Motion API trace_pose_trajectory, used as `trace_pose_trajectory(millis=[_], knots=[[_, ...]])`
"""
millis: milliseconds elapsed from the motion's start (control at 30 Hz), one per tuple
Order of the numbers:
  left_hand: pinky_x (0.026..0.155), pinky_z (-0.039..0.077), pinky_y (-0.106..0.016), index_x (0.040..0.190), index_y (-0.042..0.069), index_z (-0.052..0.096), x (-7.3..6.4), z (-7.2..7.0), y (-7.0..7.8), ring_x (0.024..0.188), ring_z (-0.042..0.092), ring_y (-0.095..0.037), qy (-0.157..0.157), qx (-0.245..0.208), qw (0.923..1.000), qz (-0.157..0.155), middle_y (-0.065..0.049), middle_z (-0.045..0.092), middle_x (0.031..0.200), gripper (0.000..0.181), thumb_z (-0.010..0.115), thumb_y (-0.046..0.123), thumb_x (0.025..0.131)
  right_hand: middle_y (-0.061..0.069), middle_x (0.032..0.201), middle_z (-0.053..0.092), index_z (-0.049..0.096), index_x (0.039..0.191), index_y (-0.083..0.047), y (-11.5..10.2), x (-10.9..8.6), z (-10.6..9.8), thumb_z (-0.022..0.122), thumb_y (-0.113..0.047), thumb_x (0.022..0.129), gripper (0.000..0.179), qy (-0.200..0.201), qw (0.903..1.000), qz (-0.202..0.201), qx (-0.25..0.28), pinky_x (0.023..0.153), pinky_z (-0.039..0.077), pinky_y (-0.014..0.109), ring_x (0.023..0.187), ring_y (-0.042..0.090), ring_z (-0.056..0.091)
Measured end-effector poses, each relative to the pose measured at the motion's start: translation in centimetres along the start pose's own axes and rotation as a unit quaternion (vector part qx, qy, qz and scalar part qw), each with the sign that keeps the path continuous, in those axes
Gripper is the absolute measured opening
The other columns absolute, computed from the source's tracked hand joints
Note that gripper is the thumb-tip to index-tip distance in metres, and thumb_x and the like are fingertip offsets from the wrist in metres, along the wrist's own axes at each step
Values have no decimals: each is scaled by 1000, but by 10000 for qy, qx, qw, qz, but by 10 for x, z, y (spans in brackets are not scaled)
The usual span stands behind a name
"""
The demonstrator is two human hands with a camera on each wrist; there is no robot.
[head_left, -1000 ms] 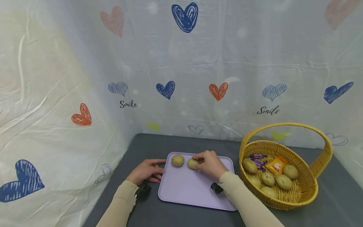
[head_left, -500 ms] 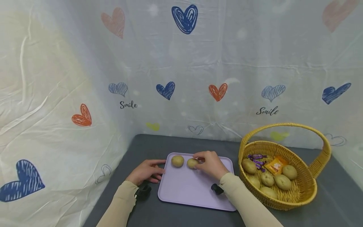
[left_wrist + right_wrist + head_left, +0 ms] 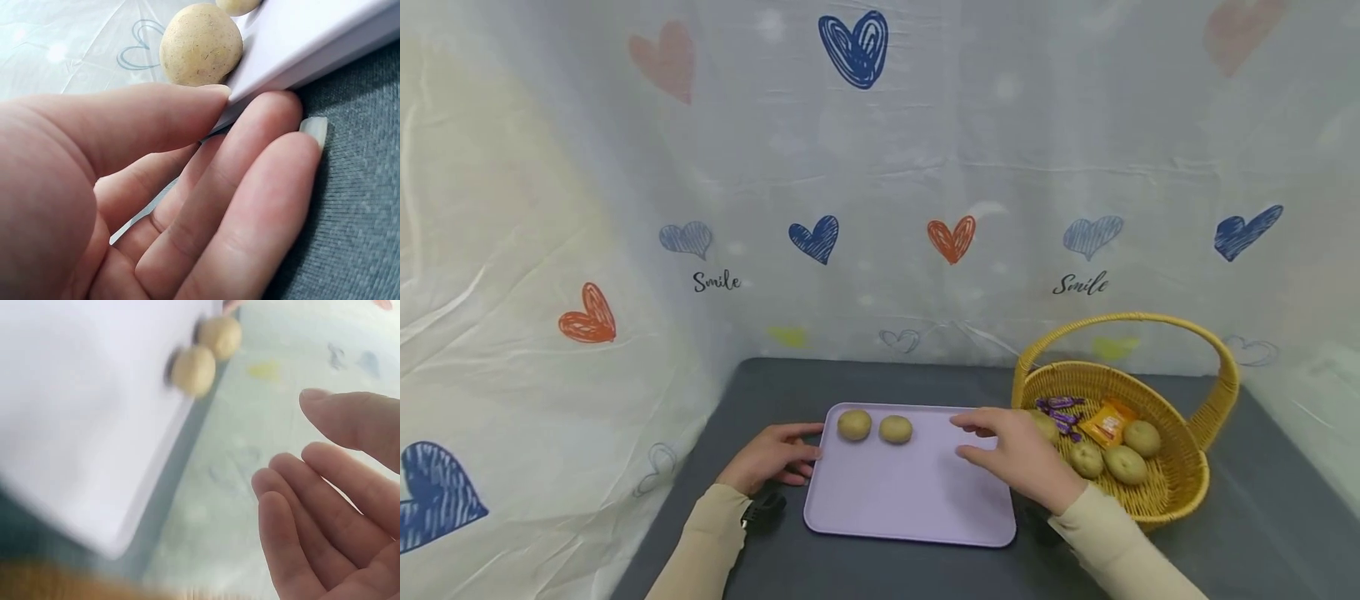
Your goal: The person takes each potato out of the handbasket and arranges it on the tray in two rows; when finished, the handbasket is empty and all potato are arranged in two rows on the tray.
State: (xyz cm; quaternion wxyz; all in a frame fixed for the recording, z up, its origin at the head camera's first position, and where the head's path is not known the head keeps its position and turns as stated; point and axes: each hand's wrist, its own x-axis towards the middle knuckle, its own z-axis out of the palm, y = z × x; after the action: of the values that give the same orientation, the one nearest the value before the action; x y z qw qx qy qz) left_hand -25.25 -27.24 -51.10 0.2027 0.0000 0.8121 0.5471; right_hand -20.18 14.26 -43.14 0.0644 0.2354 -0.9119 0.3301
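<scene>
Two potatoes, a left one (image 3: 854, 425) and a right one (image 3: 896, 429), lie side by side near the far left corner of a lilac tray (image 3: 910, 508). My left hand (image 3: 772, 458) is at the tray's left edge. In the left wrist view its thumb and fingers lie against the rim, loosely bent, not gripping it. Over the tray's right side hovers my right hand (image 3: 1018, 454), fingers apart and holding nothing. It partly hides the tray's right edge and the near side of a wicker basket (image 3: 1191, 483).
Inside the basket are several potatoes (image 3: 1125, 465), an orange packet (image 3: 1107, 422) and purple-wrapped sweets (image 3: 1062, 410). Its tall handle (image 3: 1127, 317) arches above. A dark grey table (image 3: 820, 383) lies beneath, with a heart-printed curtain (image 3: 880, 275) behind and at the left.
My right hand has let go of the right potato and moved right, toward the basket. That potato stays on the tray. My left hand keeps its place at the tray edge.
</scene>
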Motion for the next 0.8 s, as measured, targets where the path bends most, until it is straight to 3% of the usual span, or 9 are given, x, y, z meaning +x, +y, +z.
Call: trace_pose_trajectory(millis=[200,367,567,800], knots=[[72,67,-36,157,14,58,0,-3,1,81,75,-19,39,-7,10000,-54,-10,71,92,69,85,26,94,6,120,81,82,124,-15,24,-23,-49,86,-21,93,32,72,9988,461,-156,88,66,47,106,28,79],[72,67,-37,157,13,58,0,-4,2,80,76,-19,52,5,10000,-66,-11,71,91,70,86,26,93,8,122,81,80,128,-15,54,-30,-76,84,-25,95,34,45,9953,909,-324,88,66,47,106,28,79],[72,68,-37,157,13,58,1,-3,1,80,76,-19,92,-2,9999,-140,-11,71,91,71,86,26,93,12,124,80,77,131,-6,87,-26,-86,84,-24,95,41,-252,9933,1112,-172,88,65,42,111,31,78],[72,67,-37,157,13,58,1,0,0,81,76,-19,41,-31,9999,-132,-11,72,95,71,86,28,93,18,128,78,73,134,1,107,-20,-86,84,-26,94,50,-621,9885,1377,8,92,64,47,114,33,76]])
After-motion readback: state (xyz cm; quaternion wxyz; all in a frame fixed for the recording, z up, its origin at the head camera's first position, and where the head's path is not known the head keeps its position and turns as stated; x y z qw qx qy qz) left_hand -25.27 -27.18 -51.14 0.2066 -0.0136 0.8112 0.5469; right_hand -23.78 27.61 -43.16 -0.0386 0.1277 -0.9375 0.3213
